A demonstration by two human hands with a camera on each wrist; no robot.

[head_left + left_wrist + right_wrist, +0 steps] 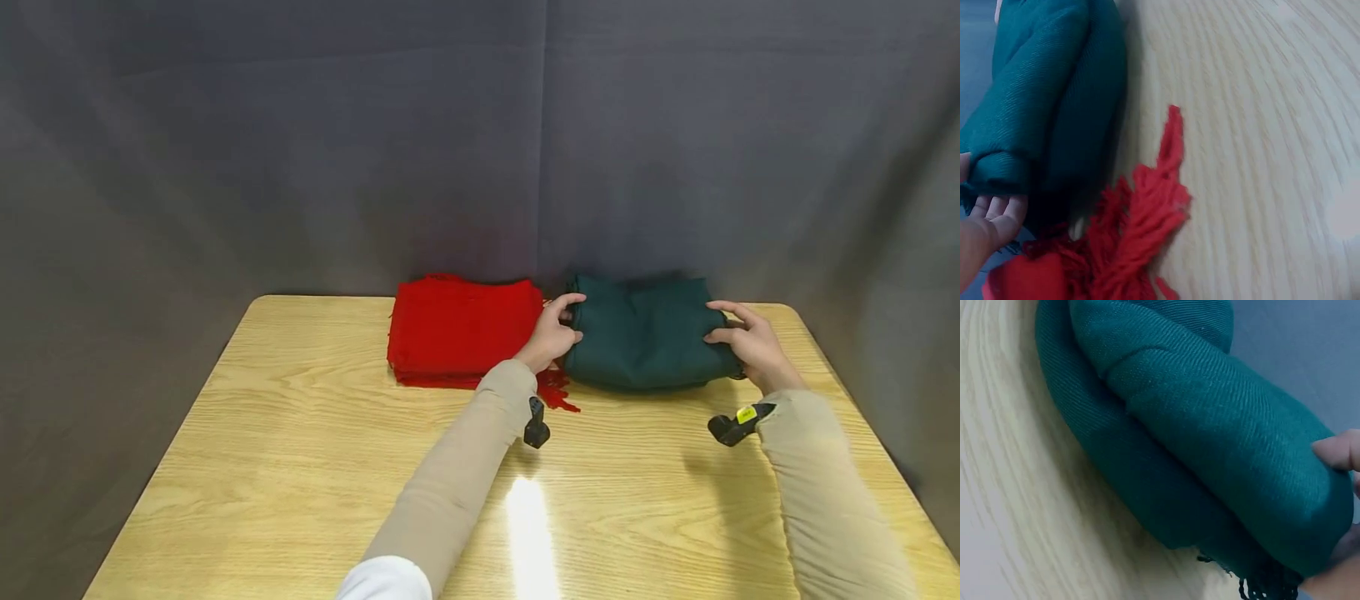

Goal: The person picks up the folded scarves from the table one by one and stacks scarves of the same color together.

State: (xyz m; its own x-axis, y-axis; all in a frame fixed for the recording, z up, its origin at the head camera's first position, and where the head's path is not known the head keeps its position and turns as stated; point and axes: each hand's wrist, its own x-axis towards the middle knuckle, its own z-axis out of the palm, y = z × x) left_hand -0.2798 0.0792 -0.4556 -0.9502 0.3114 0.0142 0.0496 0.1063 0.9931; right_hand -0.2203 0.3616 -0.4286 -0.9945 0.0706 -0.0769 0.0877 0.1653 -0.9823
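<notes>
A folded dark green scarf (645, 333) with dark fringe (1266, 581) lies at the table's back right. My left hand (553, 332) grips its left end; in the left wrist view several fingers (1005, 215) curl beneath the fold. At the opposite end my right hand (759, 343) pinches the cloth, a fingertip (1335, 450) pressing on its side in the right wrist view. Just left of the green scarf is a folded red scarf (465, 329). Its red fringe (1141, 231) spreads onto the wood below my left hand.
The wooden table (300, 467) has rounded back corners. A grey curtain (375, 150) hangs directly behind it and along both sides. Each wrist carries a small black camera, such as the right one (738, 423).
</notes>
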